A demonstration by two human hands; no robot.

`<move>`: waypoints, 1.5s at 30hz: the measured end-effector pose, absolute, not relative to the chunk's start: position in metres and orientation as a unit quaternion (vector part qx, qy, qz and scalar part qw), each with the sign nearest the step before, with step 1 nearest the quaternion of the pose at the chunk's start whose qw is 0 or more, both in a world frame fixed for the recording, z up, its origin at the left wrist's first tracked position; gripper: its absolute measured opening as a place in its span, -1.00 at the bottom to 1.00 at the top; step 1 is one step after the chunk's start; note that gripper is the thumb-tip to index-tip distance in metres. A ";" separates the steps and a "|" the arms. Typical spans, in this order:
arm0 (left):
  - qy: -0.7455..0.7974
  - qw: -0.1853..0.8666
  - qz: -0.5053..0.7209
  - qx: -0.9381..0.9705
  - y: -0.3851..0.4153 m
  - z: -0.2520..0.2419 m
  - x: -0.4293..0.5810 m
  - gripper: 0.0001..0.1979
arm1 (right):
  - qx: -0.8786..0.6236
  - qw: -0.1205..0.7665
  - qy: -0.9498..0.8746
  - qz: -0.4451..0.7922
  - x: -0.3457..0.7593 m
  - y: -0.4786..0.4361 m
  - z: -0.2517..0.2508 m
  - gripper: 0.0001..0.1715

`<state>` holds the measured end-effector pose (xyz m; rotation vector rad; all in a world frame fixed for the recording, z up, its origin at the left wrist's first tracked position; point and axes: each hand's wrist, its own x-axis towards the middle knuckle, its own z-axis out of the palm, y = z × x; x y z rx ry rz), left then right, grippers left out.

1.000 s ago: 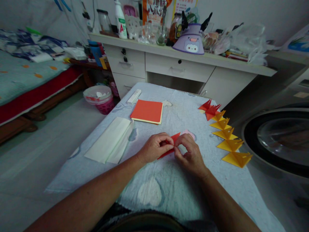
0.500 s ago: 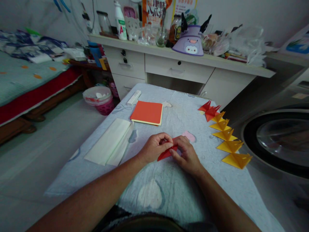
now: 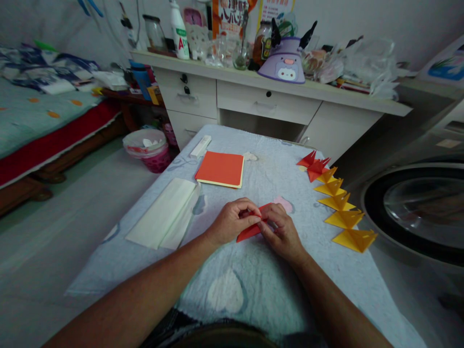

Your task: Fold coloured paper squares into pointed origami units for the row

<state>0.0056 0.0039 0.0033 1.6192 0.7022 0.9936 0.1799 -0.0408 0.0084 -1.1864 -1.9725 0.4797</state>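
A folded piece of red paper (image 3: pixel 248 233) is held between both hands just above the cloth-covered table. My left hand (image 3: pixel 232 221) pinches it from the left, thumb and fingertips together near its middle. From the right, my right hand (image 3: pixel 282 233) grips it, its thumb meeting the left fingertips; the fingers hide part of the folds. Beyond the hands lies a stack of square paper (image 3: pixel 220 168), orange-red on top with a yellow edge below. Along the right side stands a row of folded paper figures, red ones (image 3: pixel 317 169) at the far end and yellow ones (image 3: pixel 355 238) nearer.
A pale folded sheet (image 3: pixel 163 212) lies on the table's left, with a small white box (image 3: pixel 200 147) behind it. A cluttered white desk (image 3: pixel 246 104) borders the far side. A washing machine (image 3: pixel 416 212) stands at right, and a pink bin (image 3: pixel 154 157) on the floor at left.
My right thumb has shifted up and closer to the left fingertips, and more of the red paper shows between the hands. The left hand is nearly still.
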 end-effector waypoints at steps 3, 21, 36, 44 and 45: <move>0.280 0.537 0.411 0.681 0.004 0.003 0.004 -0.98 | -0.461 0.390 -0.774 0.190 0.181 -0.041 0.008 -0.93; 0.324 0.494 0.362 0.721 0.001 0.003 0.006 -0.71 | -0.489 0.445 -0.737 0.139 0.175 -0.043 0.009 -0.93; 0.326 0.341 0.372 0.800 0.007 0.004 0.007 -0.88 | -0.483 0.484 -0.717 0.132 0.174 -0.049 0.018 -0.93; 0.326 0.318 0.354 0.817 0.007 0.005 0.007 -0.89 | -0.471 0.472 -0.733 0.132 0.175 -0.052 0.023 -0.89; 0.322 0.320 0.352 0.819 0.007 0.004 0.007 -0.89 | -0.473 0.473 -0.732 0.131 0.174 -0.052 0.023 -0.90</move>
